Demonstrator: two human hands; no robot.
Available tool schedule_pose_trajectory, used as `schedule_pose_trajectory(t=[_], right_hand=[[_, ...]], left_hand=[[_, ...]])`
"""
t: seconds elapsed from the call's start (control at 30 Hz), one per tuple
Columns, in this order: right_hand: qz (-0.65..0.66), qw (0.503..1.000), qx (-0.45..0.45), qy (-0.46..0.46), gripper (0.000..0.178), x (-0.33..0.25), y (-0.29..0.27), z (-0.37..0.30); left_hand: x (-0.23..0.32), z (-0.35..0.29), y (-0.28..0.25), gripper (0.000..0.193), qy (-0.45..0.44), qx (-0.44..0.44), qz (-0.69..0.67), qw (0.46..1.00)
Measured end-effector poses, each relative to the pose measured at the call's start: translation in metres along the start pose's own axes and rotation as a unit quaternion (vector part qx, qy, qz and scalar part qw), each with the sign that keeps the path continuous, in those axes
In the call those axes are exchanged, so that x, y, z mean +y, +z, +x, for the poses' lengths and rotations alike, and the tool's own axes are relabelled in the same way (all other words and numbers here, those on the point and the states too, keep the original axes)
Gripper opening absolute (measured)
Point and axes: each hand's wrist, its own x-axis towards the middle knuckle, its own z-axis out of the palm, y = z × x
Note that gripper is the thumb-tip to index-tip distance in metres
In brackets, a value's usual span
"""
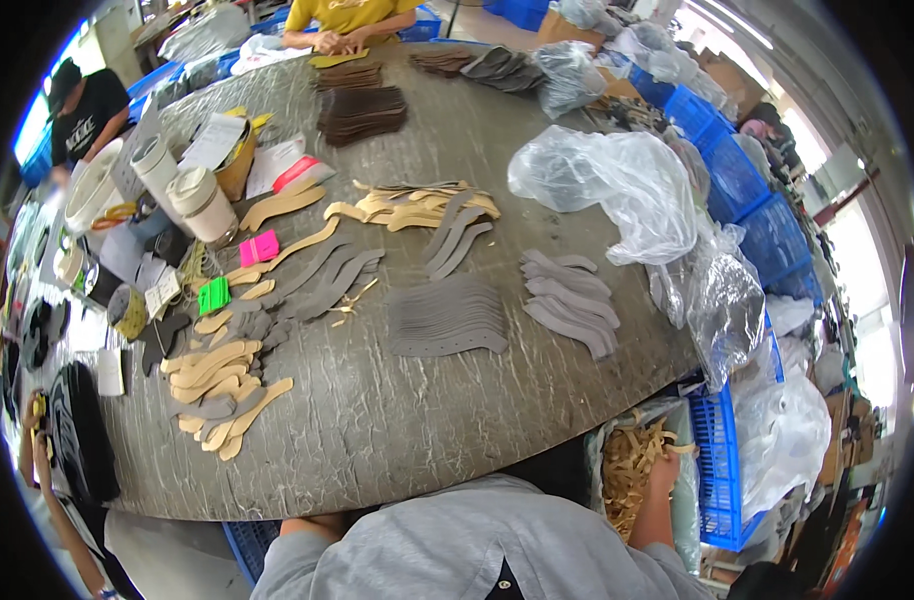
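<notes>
R hand [663, 472]: down in lined bin [687, 512], fingers among tan strips [629, 478]; can't tell if gripping any or let go.
L hand: hidden below near edge of tabletop [537, 410], state can't tell.
Tan strips: in bin, off tabletop, just by R end of its near edge; blue basket [715, 470] beside bin.
Grey stack [447, 318]: approx. mid tabletop; fanned grey pcs [572, 300] to its R.
Tan pcs [222, 385]: twd near-L corner, mixed w/ grey.
Risk: strips might spill over rim if lifted loosely; liner could snag fingers.
Labels: pink tag [259, 248], green tag [214, 295], L half; writing too small to read.
</notes>
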Motion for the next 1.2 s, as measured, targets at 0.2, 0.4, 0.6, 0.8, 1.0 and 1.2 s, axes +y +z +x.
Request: schedule_pose_trajectory(t=[0.2, 0.4, 0.6, 0.8, 1.0, 1.2], right_hand=[[0.072, 0.863, 0.03, -0.498, 0.032, -0.304, 0.06, -0.079], [-0.061, 0.718, -0.196, -0.665, 0.084, -0.439, 0.158, -0.16], [-0.214, 0.689, -0.249, -0.645, 0.101, -0.42, 0.165, -0.194], [-0.133, 0.714, -0.225, -0.65, 0.101, -0.39, 0.158, -0.21], [-0.113, 0.716, -0.171, -0.668, 0.088, -0.376, 0.147, -0.213], [-0.098, 0.722, -0.175, -0.662, 0.079, -0.374, 0.146, -0.215]], left_hand=[[-0.004, 0.0, -0.002, 0.028, -0.012, 0.015, -0.006, 1.0], [0.001, -0.005, -0.002, 0.028, -0.007, 0.016, -0.016, 1.0], [0.001, -0.008, 0.003, 0.028, -0.013, 0.016, -0.021, 1.0], [-0.002, -0.008, 0.003, 0.028, -0.013, 0.025, -0.024, 0.999], [0.0, -0.007, 0.005, 0.028, 0.003, 0.022, -0.022, 0.999], [-0.003, -0.013, 0.005, 0.028, 0.0, 0.031, -0.024, 0.999]])
